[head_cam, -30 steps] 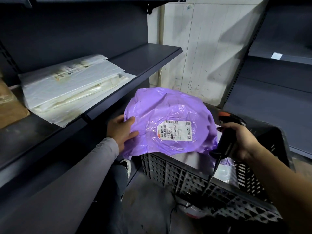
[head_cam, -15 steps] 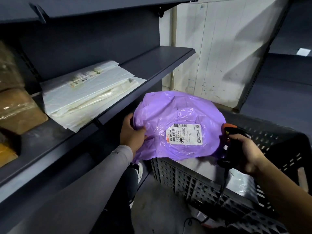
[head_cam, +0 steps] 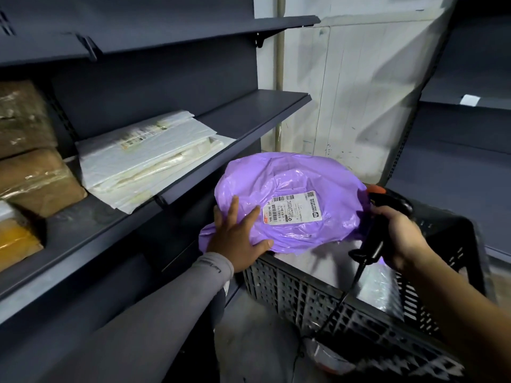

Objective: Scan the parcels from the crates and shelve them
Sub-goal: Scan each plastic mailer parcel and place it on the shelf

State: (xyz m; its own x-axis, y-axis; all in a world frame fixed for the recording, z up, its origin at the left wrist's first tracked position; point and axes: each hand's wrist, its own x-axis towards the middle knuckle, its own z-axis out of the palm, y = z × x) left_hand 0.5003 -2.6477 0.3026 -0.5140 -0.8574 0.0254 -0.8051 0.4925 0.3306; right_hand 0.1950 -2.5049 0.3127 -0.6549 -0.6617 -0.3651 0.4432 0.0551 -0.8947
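Purple plastic parcel (head_cam: 287, 189), bulging and wrinkled, sits over the near-left corner of the crate (head_cam: 345, 313), its lower edge hanging across the crate's rim. White label (head_cam: 293, 208) with barcodes faces up on the parcel's top. Left hand (head_cam: 239, 239), fingers straight and spread, lies flat on the parcel's left side with the thumb along the lower edge; fingertips reach close to the label. Grey sleeve (head_cam: 171, 302) covers the left forearm to the wrist. Right hand (head_cam: 401, 236), at the parcel's right, curls its fingers round the black handle of the scanner (head_cam: 383, 214); the scanner's orange-tipped head sits just beside the parcel's right edge, and its cable (head_cam: 331, 316) drops in front of the crate's latticed wall. Crate interior below the parcel holds pale, glossy wrapped items, too blurred to tell apart. Shelf (head_cam: 249, 117) to the parcel's left is dark metal; on it, up-left of the parcel, lies a flat stack of white mailers (head_cam: 149, 158). Further left of the parcel, at the shelf's far end, stand brown parcels (head_cam: 33, 178) bound with clear tape, stacked one on another.
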